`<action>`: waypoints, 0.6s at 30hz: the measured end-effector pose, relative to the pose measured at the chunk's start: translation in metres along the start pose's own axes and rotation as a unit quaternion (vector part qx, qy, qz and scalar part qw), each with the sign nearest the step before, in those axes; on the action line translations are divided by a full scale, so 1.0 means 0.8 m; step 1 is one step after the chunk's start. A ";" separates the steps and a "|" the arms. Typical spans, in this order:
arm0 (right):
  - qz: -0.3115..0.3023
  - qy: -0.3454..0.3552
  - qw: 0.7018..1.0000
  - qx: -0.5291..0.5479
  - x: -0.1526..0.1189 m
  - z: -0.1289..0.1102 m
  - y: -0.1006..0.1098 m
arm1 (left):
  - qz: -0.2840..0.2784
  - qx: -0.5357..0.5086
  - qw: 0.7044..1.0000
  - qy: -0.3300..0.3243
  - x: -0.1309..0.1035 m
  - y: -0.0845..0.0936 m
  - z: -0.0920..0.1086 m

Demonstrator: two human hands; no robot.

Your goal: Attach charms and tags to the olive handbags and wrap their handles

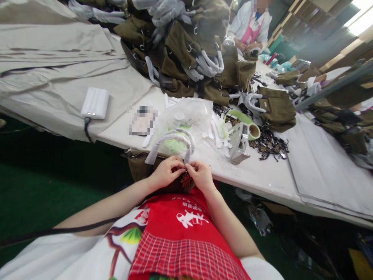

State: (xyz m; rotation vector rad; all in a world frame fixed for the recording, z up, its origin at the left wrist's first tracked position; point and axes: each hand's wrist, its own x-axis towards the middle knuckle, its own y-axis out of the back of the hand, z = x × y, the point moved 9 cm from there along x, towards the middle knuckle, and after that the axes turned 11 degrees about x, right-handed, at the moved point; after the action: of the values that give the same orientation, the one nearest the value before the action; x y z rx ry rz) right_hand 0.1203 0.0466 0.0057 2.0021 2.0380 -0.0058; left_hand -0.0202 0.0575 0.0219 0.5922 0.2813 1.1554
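My left hand (166,172) and my right hand (201,175) meet in front of my apron, both closed in a fingertip pinch. From between their fingertips hangs a small reddish-brown openwork bag charm (185,180); its fastening is hidden by the fingers. Right behind it is the end of a bag handle (175,137) in whitish wrapping, arching up over the table edge. The handle belongs to an olive-brown bag (139,166) held between my body and the table, partly covered by my hands and forearms.
Wrapped-handle bags (180,50) are heaped at the back. A clear plastic bag (189,112), a green tape roll (254,131), a tape dispenser (239,144) and a dark pile of charms (271,142) lie ahead. A white power bank (95,103) sits left. Another person (250,27) works beyond.
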 end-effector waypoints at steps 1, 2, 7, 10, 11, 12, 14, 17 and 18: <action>-0.004 -0.008 1.000 0.006 0.000 0.000 0.001 | 0.001 -0.006 1.000 0.000 0.002 -0.001 -0.001; -0.010 -0.018 1.000 0.016 -0.001 0.000 0.002 | 0.002 -0.017 1.000 0.006 0.003 -0.002 -0.003; -0.093 -0.081 0.986 0.115 -0.019 0.007 0.010 | -0.048 -0.198 0.970 0.136 0.001 -0.021 -0.025; -0.128 -0.112 0.965 0.198 -0.039 0.008 0.019 | -0.071 -0.282 0.941 0.175 -0.002 -0.022 -0.019; -0.134 -0.115 0.959 0.221 -0.045 0.006 0.021 | -0.073 -0.290 0.938 0.177 -0.002 -0.020 -0.014; -0.133 -0.112 0.956 0.235 -0.051 0.003 0.024 | -0.077 -0.291 0.937 0.175 -0.002 -0.017 -0.007; -0.105 -0.096 0.962 0.233 -0.058 -0.001 0.032 | -0.089 -0.278 0.943 0.158 0.001 -0.010 0.008; -0.047 -0.055 0.981 0.182 -0.063 -0.010 0.044 | -0.102 -0.216 0.967 0.088 0.008 0.000 0.039; -0.042 -0.038 0.986 0.156 -0.065 -0.015 0.044 | -0.105 -0.186 0.975 0.057 0.010 0.003 0.050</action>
State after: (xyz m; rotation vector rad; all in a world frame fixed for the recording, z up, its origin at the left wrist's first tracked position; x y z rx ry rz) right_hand 0.1525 -0.0002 0.0349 2.0486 2.1808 -0.4376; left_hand 0.0009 0.0542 0.0567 0.1621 0.2133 1.0057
